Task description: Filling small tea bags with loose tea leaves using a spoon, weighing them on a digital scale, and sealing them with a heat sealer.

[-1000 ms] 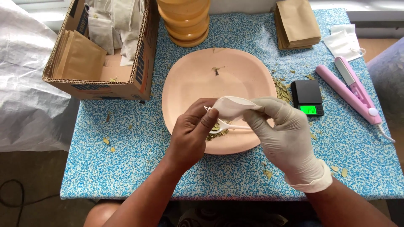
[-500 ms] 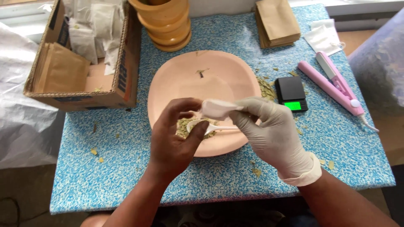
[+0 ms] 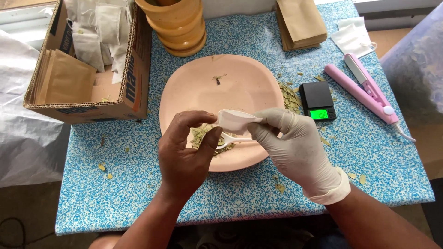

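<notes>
My bare left hand (image 3: 187, 154) and my white-gloved right hand (image 3: 293, 147) meet over a pink plate (image 3: 230, 76). Between them they hold a small white pouch (image 3: 233, 121) by its two ends, a little above the plate. A white plastic spoon (image 3: 228, 138) lies under the pouch, its handle running toward my right hand. A small heap of dried green leaves (image 3: 199, 134) sits on the near part of the plate, partly hidden by my left thumb.
A cardboard box (image 3: 131, 92) with brown envelopes and white pouches stands at the left. Stacked orange bowls (image 3: 182, 30) are behind the plate. At the right: a small black scale (image 3: 317, 100), a pink sealer (image 3: 364, 92), brown envelopes (image 3: 300, 23), white pouches (image 3: 353, 37).
The view has shifted and zoomed in. My left hand has moved along the pouch, more of which now shows between my hands, and the spoon is visible under it.
</notes>
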